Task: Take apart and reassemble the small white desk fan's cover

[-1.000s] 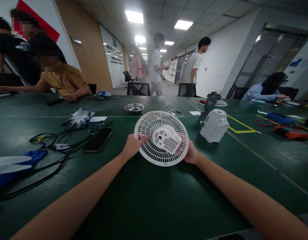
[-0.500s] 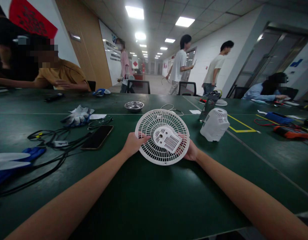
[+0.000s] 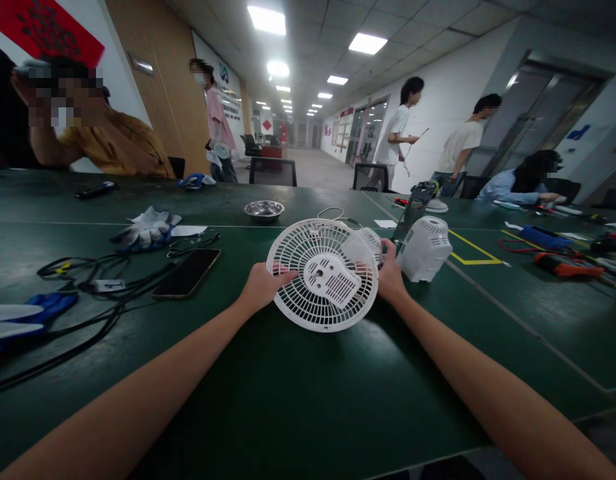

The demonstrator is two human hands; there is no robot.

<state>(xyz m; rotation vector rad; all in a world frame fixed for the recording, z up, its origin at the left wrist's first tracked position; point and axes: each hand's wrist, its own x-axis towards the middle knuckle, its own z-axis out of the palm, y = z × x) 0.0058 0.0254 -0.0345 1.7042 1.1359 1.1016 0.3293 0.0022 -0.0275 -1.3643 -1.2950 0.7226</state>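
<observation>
My left hand [image 3: 259, 287] is closed on the left rim of a round white fan grille [image 3: 294, 301], thumb across its front bars. The grille is tilted and has a slotted hub with small holes. Behind its right side, a white vented fan part [image 3: 371, 241] shows partly past the rim. Closed around that part's right side is my right hand [image 3: 391, 275], some fingers hidden behind the grille. Just right of this hand, a white fan housing [image 3: 427, 250] with vent slots stands on the green table [image 3: 308, 400].
A metal bowl [image 3: 264, 211] and thin pale cable [image 3: 331, 212] lie beyond the grille. A phone [image 3: 187, 273], black cables [image 3: 123, 303] and gloves [image 3: 147, 228] are at left. A dark transparent container [image 3: 412, 213] stands behind the housing. An orange tool [image 3: 568, 264] lies right. People are around the table.
My right hand has shifted up and outward, bringing the white vented part into view behind the grille. My left hand keeps its hold. In the background, people have walked on.
</observation>
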